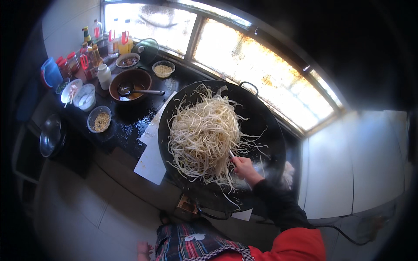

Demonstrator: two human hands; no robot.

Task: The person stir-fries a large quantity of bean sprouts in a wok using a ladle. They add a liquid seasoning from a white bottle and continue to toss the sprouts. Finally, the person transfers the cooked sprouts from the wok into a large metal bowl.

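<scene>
A heap of bean sprouts [204, 133] fills the left and middle of a large black wok [264, 127], with loose strands scattered toward its right side and front. My right hand [244, 168] grips the pale handle of a cooking utensil [232, 154] at the lower right of the heap. The sprouts hide the utensil's far end, so its kind does not show. My left hand [145, 249] hangs low beside the plaid apron [192, 239], away from the wok. Nothing shows in it, but its fingers are too small and dim to read.
Left of the wok, a brown bowl [114, 85] holds dark liquid and a ladle [153, 92]. Small bowls, including one of chopped nuts or similar bits [101, 121], and several bottles [125, 44] crowd the black counter. White sheets [152, 164] lie under the wok's left edge; a window [261, 71] stands behind.
</scene>
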